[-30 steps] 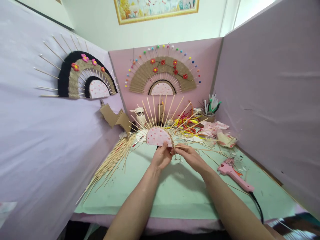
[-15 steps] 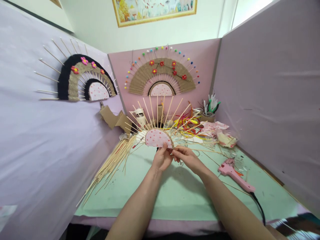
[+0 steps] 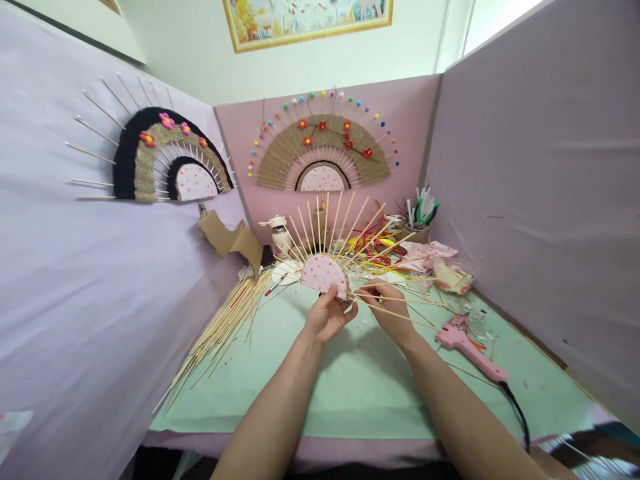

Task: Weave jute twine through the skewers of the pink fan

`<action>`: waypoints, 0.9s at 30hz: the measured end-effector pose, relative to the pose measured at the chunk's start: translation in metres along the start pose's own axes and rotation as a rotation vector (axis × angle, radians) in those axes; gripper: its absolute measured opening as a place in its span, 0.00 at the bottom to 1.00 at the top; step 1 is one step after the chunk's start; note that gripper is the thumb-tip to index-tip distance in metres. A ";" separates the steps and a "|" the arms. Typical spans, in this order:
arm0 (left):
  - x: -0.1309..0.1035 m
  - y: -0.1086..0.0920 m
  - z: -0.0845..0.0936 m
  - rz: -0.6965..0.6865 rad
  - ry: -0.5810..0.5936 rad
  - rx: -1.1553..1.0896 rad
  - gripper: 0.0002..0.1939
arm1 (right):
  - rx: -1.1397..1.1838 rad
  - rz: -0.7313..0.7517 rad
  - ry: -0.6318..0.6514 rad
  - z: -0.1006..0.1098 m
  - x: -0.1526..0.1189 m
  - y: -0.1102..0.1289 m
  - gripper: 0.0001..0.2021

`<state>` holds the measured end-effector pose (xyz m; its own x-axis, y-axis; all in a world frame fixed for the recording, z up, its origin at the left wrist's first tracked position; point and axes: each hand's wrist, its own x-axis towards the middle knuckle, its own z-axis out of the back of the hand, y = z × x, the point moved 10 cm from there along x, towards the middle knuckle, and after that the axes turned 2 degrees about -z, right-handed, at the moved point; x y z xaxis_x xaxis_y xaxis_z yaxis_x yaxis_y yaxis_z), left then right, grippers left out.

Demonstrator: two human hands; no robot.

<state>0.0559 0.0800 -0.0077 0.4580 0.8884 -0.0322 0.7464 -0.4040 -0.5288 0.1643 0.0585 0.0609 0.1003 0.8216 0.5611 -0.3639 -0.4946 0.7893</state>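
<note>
Grip narrow, the left hand (image 3: 326, 319) pinches the dotted half-disc (image 3: 323, 273).

1. In goes the right hand (image 3: 386, 310), crossed by thin sticks (image 3: 336, 220), and whatever its fingertips pinch is too small to tell!
2. The left hand (image 3: 330, 315) shows its thumb, but other fingers slip partly behind the dotted half-disc (image 3: 320, 272).
3. Along the tabletop's (image 3: 370, 387) far edge, coloured strips (image 3: 373, 243) overlap; single ends are lost.
4. Near right corner: the black cord (image 3: 521, 413) drops from sight.
5. Below it, a blurred jumble (image 3: 600, 453), cut off.
6. Up top, the framed picture (image 3: 307, 23) is sliced by the view's edge!
</note>
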 end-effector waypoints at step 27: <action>0.003 -0.068 0.033 -0.365 -0.214 -0.070 0.02 | 0.950 -0.067 -0.147 0.059 0.013 -0.013 0.05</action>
<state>-0.0091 0.1176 -0.0002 0.0528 0.9981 -0.0328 0.8755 -0.0621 -0.4792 0.2249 0.0587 0.0722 0.2323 0.8446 0.4824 0.5422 -0.5242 0.6567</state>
